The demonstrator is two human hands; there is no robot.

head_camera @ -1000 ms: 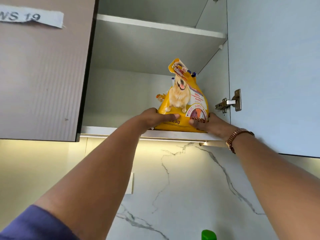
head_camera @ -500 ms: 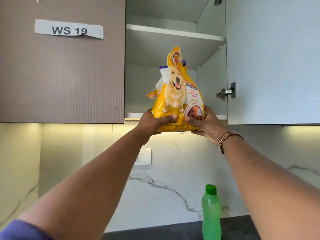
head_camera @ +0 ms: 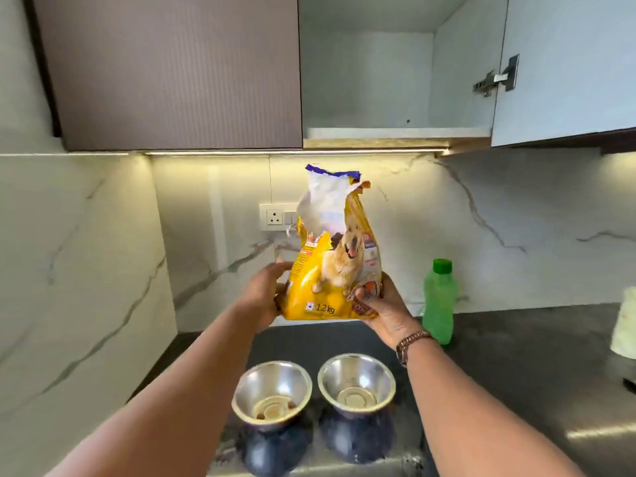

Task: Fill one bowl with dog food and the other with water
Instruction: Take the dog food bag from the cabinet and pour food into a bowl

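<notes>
— Holding what?
— Dog food bag [head_camera: 335,270], upright, clamped between left hand [head_camera: 265,297] and right hand [head_camera: 382,309] fingers.
— Below the fingers?
— Two bowls [head_camera: 272,394] on the worktop [head_camera: 516,373]; maybe kibble in the left.
— Beside the right fingers?
— Green bottle [head_camera: 440,301].

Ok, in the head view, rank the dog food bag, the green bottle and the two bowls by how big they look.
1. Bag, largest, though held nearer the camera than the bottle.
2. Left bowl and right bowl: alike, not ranked apart.
3. Bottle, smallest; it stands farther back, so true size is unsure.
</notes>
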